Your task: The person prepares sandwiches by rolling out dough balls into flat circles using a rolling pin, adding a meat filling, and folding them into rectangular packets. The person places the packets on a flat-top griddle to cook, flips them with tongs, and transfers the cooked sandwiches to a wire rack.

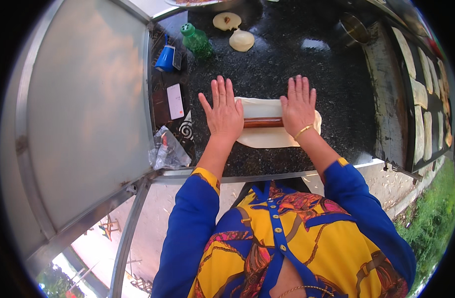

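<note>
A wooden rolling pin (263,122) lies crosswise on a thin sheet of pale dough (266,138). Flat on the pin's left end rests my left hand (226,116), its fingers stretched forward and the thumb beside the dough. My right hand (299,108) covers the other end, palm down, fingers extended, and hides part of the dough's right side. Neither hand curls around the pin. The dough spreads in front of and behind it on a black speckled stone counter (264,162).
Farther back are a filled dough round (226,21), a dough piece (242,40) joined to it, and a green plastic bottle (197,43). A blue speaker-like device (165,59), phone-like white rectangle (175,101) and plastic bag (168,151) line the left. Several flatbreads (418,93) lie on the right-hand griddle (411,123).
</note>
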The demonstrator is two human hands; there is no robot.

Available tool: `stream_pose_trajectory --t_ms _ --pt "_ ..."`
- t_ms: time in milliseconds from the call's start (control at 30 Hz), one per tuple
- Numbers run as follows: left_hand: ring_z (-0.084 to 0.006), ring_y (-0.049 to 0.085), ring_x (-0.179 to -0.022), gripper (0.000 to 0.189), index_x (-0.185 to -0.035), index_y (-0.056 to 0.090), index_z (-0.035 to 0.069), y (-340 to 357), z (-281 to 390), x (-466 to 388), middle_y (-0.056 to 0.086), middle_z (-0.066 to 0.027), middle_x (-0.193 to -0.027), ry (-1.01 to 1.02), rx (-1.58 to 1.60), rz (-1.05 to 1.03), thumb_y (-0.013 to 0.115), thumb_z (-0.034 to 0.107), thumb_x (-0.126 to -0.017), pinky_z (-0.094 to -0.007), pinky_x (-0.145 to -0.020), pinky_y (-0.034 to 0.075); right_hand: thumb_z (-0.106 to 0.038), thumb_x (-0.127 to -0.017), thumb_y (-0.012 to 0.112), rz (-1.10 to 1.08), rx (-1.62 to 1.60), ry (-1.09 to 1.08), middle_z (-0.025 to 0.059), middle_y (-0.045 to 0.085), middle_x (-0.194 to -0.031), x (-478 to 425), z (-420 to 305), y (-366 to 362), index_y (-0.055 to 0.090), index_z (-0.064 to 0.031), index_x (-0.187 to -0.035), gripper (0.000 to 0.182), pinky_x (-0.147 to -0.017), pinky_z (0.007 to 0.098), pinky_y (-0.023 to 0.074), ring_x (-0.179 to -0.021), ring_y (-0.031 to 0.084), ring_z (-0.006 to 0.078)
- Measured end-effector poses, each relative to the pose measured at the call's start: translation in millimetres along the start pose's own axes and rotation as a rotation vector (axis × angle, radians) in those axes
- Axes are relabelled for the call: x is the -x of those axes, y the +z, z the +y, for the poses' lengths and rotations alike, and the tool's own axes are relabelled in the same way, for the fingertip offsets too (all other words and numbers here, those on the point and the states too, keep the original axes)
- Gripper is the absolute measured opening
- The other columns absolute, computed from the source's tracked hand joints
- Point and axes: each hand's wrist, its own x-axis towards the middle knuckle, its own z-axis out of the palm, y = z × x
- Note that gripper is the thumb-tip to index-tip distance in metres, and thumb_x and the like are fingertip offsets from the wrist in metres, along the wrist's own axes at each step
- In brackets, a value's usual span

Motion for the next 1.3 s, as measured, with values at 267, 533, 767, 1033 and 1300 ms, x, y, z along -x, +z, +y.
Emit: stream_pose_trajectory --t_ms 267,533,767,1033,1300 --pt "-0.0348 0.024 -0.145 0.053 -0.141 0.046 0.007 -24 7 100 0.037 -0.0137 -0.152 0.109 0.143 -0.140 0.057 0.026 -0.092 -0.0592 -0.116 0.014 -0.031 -0.094 0.053 -0.107 -0.214 -0.193 0.0152 0.041 -0.148 91 1 -23 0.048 -0.0049 -0.138 0.051 -0.115 0.0510 0.0240 -0.142 0.030 0.0345" --pt "-0.0389 0.036 -0.137 0.055 -0.137 0.049 0.008 -25 15 141 0.042 -0.0161 -0.146 0.279 0.522 -0.225 0.065 0.012 -0.085 -0.0475 -0.114 0.028 -0.007 -0.071 0.073 -0.003 -0.343 -0.253 0.0087 0.059 -0.117 138 43 -46 0.058 -0.0089 -0.123 0.055 -0.100 0.0421 0.0431 -0.111 0.054 0.0304" --pt "-0.0379 0.021 -0.146 0.062 -0.143 0.039 -0.003 2 103 52 0.028 -0.0191 -0.156 0.248 0.289 -0.054 0.058 0.026 -0.091 -0.0532 -0.118 0.017 -0.025 -0.095 0.051 0.040 -0.082 0.021 0.0151 0.038 -0.150 91 95 -34 0.045 -0.0079 -0.141 0.049 -0.115 0.0475 0.0263 -0.140 0.030 0.0359" --pt "-0.0333 0.015 -0.149 0.064 -0.148 0.033 -0.002 17 113 23 0.020 -0.0194 -0.160 0.157 0.090 -0.199 0.048 0.032 -0.096 -0.0555 -0.118 0.007 -0.033 -0.097 0.049 -0.036 -0.055 0.034 0.0135 0.032 -0.155 57 111 -21 0.041 -0.0091 -0.145 0.055 -0.117 0.0544 0.0182 -0.145 0.023 0.0366" --pt "-0.0359 0.015 -0.149 0.059 -0.148 0.034 0.000 38 117 -98 0.022 -0.0192 -0.159 0.077 0.013 0.144 0.044 0.031 -0.099 -0.0570 -0.118 0.007 -0.034 -0.098 0.047 0.172 -0.074 0.047 0.0140 0.034 -0.154 -70 128 -4 0.040 -0.0073 -0.145 0.054 -0.116 0.0510 0.0222 -0.145 0.026 0.0314"
